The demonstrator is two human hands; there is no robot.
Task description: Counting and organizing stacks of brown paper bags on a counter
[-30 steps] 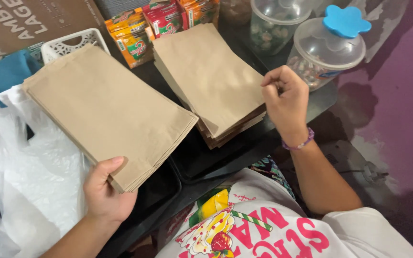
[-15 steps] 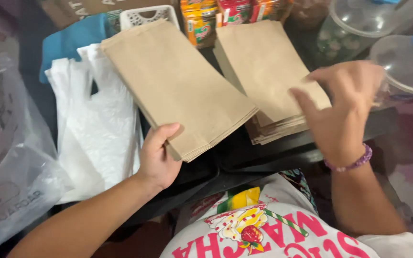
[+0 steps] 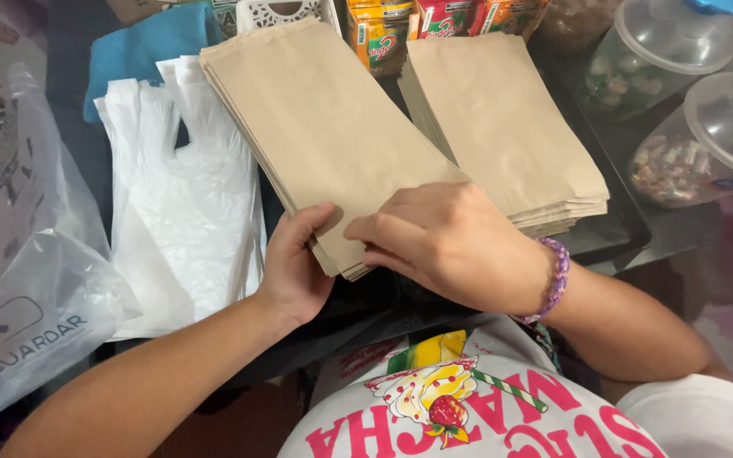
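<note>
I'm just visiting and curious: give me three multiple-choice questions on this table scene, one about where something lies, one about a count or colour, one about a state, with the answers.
1. Where do the white plastic bags lie?
A. left of the brown paper bag stacks
B. on top of the jars
C. between the two stacks

2. How many stacks of brown paper bags are there?
A. one
B. two
C. four

3. What is the right hand doing?
A. lifting a jar lid
B. hanging clear of everything
C. resting its fingers on the near stack

Answers:
1 A, they spread out left of the near stack.
2 B, the near stack and the far stack lie side by side.
3 C, its fingers press the stack's near corner while the left hand grips that corner from the other side.
</note>
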